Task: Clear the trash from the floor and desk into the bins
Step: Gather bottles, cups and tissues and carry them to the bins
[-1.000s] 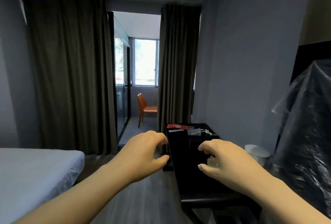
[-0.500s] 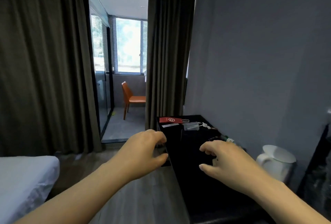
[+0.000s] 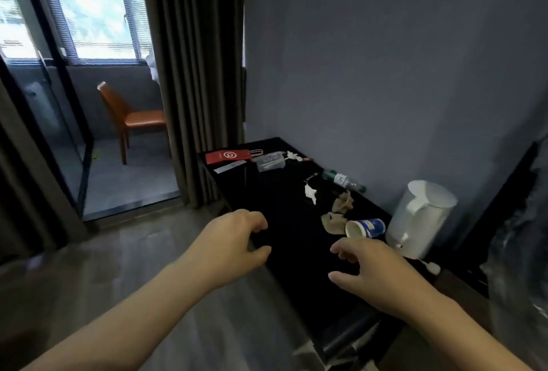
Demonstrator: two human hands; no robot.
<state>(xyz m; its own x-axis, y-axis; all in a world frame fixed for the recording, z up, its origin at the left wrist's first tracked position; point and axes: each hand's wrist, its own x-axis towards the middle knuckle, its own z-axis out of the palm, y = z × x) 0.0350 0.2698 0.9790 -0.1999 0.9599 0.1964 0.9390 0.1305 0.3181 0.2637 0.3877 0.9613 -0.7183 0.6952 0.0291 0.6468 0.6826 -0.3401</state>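
Hands empty, fingers loosely curled: left hand (image 3: 234, 240) at edge of glossy black surface (image 3: 281, 201), right hand (image 3: 373, 269) above it. Tipped white-and-blue paper cup (image 3: 366, 228) just ahead, crumpled brown paper wads (image 3: 333, 222) beside. Grab cup by rim, scoop wads, steer clear of white plastic kettle (image 3: 421, 216).

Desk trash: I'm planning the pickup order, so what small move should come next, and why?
Probably reach the right hand forward and grip the paper cup. It lies on its side on the black desk just beyond that hand, the nearest litter, and both hands are empty, the left hand near the desk's edge.
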